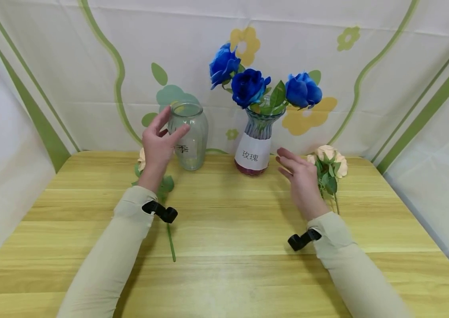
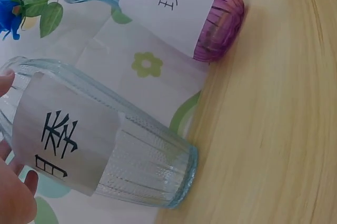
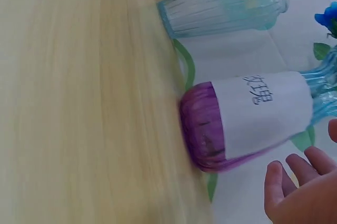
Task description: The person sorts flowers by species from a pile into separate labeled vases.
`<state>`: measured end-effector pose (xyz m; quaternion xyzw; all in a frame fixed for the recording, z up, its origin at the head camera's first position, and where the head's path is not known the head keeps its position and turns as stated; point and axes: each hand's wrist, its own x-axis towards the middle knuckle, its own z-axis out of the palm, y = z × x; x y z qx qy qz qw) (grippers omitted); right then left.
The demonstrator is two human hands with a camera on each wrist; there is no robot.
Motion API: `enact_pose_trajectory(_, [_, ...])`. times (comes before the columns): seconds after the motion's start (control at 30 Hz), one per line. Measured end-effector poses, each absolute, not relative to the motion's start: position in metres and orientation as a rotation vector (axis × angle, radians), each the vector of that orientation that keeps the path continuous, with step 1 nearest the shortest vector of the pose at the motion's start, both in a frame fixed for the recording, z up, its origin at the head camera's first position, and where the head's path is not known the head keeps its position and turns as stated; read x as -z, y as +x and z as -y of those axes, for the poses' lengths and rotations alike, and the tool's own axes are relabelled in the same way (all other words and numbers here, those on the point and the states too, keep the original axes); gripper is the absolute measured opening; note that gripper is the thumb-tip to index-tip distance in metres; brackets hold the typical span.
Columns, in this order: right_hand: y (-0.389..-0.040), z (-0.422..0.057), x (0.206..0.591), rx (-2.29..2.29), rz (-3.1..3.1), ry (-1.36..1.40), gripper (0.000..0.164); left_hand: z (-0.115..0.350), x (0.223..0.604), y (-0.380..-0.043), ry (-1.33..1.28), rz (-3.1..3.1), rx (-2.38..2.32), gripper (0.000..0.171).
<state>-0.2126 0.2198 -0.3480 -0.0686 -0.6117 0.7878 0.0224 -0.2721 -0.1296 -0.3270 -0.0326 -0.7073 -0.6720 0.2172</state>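
A clear glass vase [image 1: 197,141] stands upright near the back of the table, a white label [image 2: 68,129] with black characters on its side. My left hand [image 1: 157,143] is at its upper left, fingers fairly straight and spread, the thumb [image 1: 180,131] overlapping the glass in the head view. To the right stands a bluish vase [image 1: 263,129] with a purple base and a white label [image 1: 252,152], holding three blue roses [image 1: 248,87]. My right hand [image 1: 302,181] is held beside that vase's lower right, palm toward it, fingers loosely extended with nothing in them.
On the wooden table [image 1: 224,265], a pale peach flower [image 1: 142,160] lies partly hidden by my left forearm, its green stem [image 1: 171,243] pointing toward me. More peach flowers [image 1: 329,161] lie behind my right hand. A patterned white cloth [image 1: 296,39] hangs behind the vases.
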Motion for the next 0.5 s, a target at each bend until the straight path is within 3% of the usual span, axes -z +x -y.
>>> enact_pose_trajectory(0.1, [-0.199, -0.236, 0.341, -2.508, 1.828, -0.165, 0.046, 0.131, 0.326, -0.272, -0.111, 1.964, 1.884, 0.074])
enact_pose_trajectory(0.3, [-0.176, -0.274, 0.335, -2.584, 1.677, -0.039, 0.025, 0.134, 0.325, -0.270, -0.122, 2.001, 1.891, 0.076])
enact_pose_trajectory(0.5, [-0.158, -0.312, 0.331, -2.626, 1.558, -0.102, 0.022, 0.137, 0.320, -0.266, -0.129, 2.026, 1.892, 0.073])
